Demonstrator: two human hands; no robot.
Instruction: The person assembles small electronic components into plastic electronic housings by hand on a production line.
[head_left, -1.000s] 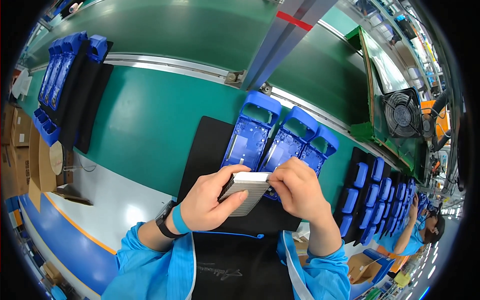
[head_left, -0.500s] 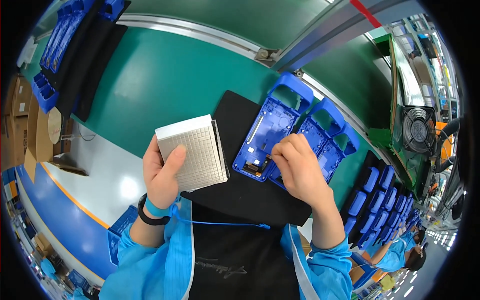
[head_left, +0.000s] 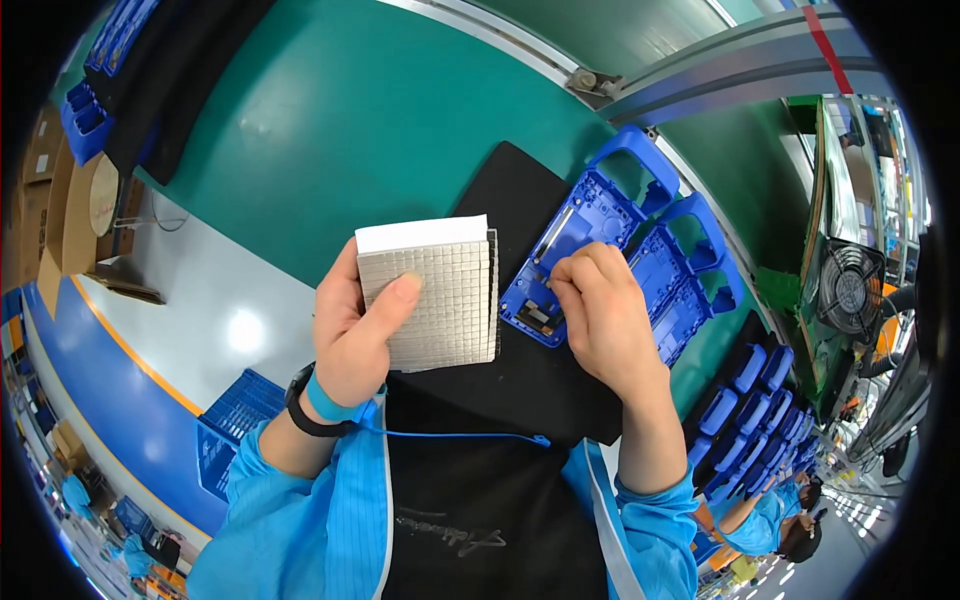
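My left hand (head_left: 350,335) is closed around a stack of sheets (head_left: 448,305) covered in small silver-grey square pads, its thumb pressed on the front face. White backing shows along the stack's top edge. My right hand (head_left: 608,320) hovers over the lower part of a blue plastic housing (head_left: 578,222) with a handle loop, thumb and fingertips pinched together. Whatever sits in that pinch is too small or hidden to name. A dark component (head_left: 540,318) lies in the housing's lower end. Beside it, partly behind my right hand, is another blue housing half (head_left: 672,280).
Under the housings lies a black mat (head_left: 515,185) on the green bench (head_left: 310,130). Rows of blue parts (head_left: 745,415) stand at right, near a fan (head_left: 850,288). More blue parts (head_left: 88,120) and cardboard boxes (head_left: 75,230) are at left. A co-worker (head_left: 765,520) is at lower right.
The view has shifted, so the bench and housings sit differently in the picture. The pad stack is held more upright. My right hand stays pinched over the housing.
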